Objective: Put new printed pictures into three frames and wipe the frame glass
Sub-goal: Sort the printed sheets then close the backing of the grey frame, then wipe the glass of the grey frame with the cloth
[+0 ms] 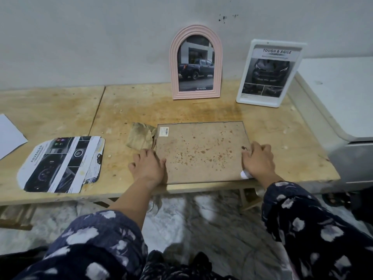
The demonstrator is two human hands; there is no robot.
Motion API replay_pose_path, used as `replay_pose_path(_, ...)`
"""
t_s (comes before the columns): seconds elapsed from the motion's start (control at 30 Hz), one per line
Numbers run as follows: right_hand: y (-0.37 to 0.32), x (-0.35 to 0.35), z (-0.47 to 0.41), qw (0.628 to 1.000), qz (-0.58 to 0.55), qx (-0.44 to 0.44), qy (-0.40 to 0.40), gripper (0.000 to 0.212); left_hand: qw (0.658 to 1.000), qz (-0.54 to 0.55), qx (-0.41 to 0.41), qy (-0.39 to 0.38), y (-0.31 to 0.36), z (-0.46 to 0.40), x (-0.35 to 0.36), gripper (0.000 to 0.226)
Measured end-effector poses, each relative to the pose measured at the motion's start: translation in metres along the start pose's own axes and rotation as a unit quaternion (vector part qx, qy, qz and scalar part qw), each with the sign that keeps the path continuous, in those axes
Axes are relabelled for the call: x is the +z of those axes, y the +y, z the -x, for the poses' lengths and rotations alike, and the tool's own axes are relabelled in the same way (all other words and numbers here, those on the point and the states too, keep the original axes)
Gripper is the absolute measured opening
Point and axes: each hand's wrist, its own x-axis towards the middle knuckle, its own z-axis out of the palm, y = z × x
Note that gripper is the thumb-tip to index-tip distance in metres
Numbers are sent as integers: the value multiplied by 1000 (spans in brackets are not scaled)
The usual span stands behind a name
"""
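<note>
A third frame [201, 150] lies face down near the table's front edge, its stained brown backing board up, a barcode sticker in its far left corner. My left hand [148, 166] rests flat on the frame's near left edge. My right hand [257, 158] presses on the right edge, fingers by a small dark clip. A pink arched frame [196, 63] with a pickup-truck picture leans on the wall. To its right stands a white frame [270, 73] with a "Tough & Agile" car print. A dirty beige cloth [141, 136] lies bunched at the face-down frame's left corner.
Cut car prints [60, 164] lie stacked at the left of the wooden table [141, 110]. A white sheet [10, 134] pokes in at the far left edge. A white-grey appliance [339, 110] borders the table on the right. A white scrap [245, 174] sits under my right wrist.
</note>
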Motion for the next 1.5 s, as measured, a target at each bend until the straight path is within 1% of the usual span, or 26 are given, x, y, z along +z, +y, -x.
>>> replay_pose_path(0.03, 3, 0, 2, 1000, -10, 23, -4, 47, 1000, 7, -10, -8, 0, 4, 0, 48)
replay_pose_path(0.13, 7, -2, 4, 995, -72, 55, -39, 67, 996, 70, -44, -34, 4, 12, -2, 52)
replay_pose_path(0.23, 4, -19, 2, 984, -151, 85, -42, 70, 988, 136, -66, -37, 7, 9, -14, 67)
replay_pose_path(0.3, 2, -37, 2, 964, -240, 101, -52, 77, 979, 188, -73, -39, 5, 4, -26, 80)
replay_pose_path(0.33, 1, -47, 3, 947, -299, 99, -64, 78, 969, 232, -77, -41, 4, 2, -35, 91)
replay_pose_path(0.37, 0, -56, 4, 928, -353, 95, -76, 79, 951, 293, -83, -50, 3, -1, -45, 99)
replay_pose_path(0.4, -1, -66, 5, 910, -396, 93, -80, 79, 928, 357, -86, -62, 4, -2, -55, 101)
replay_pose_path(0.47, -2, -79, 4, 887, -448, 81, -72, 84, 877, 469, -79, -77, 5, -3, -74, 88)
replay_pose_path(0.5, -5, -85, 4, 878, -471, 62, -67, 86, 859, 502, -69, -73, 7, -3, -83, 83)
replay_pose_path(0.57, -13, -94, 5, 852, -519, 30, -60, 85, 833, 549, -37, -62, 12, -1, -94, 82)
replay_pose_path(0.63, -22, -99, 5, 832, -553, 13, -46, 81, 819, 572, -7, -48, 21, 2, -100, 78)
replay_pose_path(0.7, -30, -105, 6, 841, -540, -6, -33, 78, 810, 585, 12, -36, 28, 2, -99, 63)
replay_pose_path(0.73, -33, -106, 5, 846, -533, -8, -27, 77, 814, 580, 23, -34, 29, 1, -97, 54)
replay_pose_path(0.8, -34, -106, 2, 848, -530, -3, -17, 75, 834, 551, 26, -22, 26, -7, -87, 41)
replay_pose_path(0.87, -36, -99, -2, 849, -529, 10, -23, 70, 860, 510, 7, 2, 18, -15, -73, 28)
replay_pose_path(0.9, -37, -93, -3, 848, -528, 23, -30, 67, 866, 500, 2, 11, 14, -18, -65, 23)
replay_pose_path(0.97, -36, -76, -8, 845, -531, 49, -43, 70, 871, 491, -5, 19, 11, -20, -51, 27)
replay_pose_path(1.03, -34, -59, -10, 842, -531, 70, -63, 78, 862, 505, -30, 8, 7, -20, -40, 29)
replay_pose_path(1.13, -29, -39, -14, 839, -528, 103, -81, 82, 839, 536, -91, -37, 0, -25, -27, 16)
replay_pose_path(1.17, -28, -35, -14, 839, -526, 113, -86, 82, 831, 544, -104, -46, -2, -25, -24, 15)
replay_pose_path(1.27, -38, -24, -18, 845, -512, 120, -97, 82, 823, 553, -117, -61, -9, -26, -25, 22)
replay_pose_path(1.33, -48, -23, -17, 852, -500, 118, -103, 79, 811, 568, -129, -59, -16, -27, -32, 24)
replay_pose_path(1.4, -65, -22, -19, 857, -493, 97, -111, 66, 801, 580, -142, -41, -33, -31, -46, 25)
replay_pose_path(1.43, -73, -22, -18, 861, -489, 84, -112, 60, 802, 578, -149, -29, -43, -34, -53, 26)
replay_pose_path(1.5, -102, -18, -17, 875, -467, 57, -113, 60, 801, 574, -171, -5, -68, -40, -71, 25)
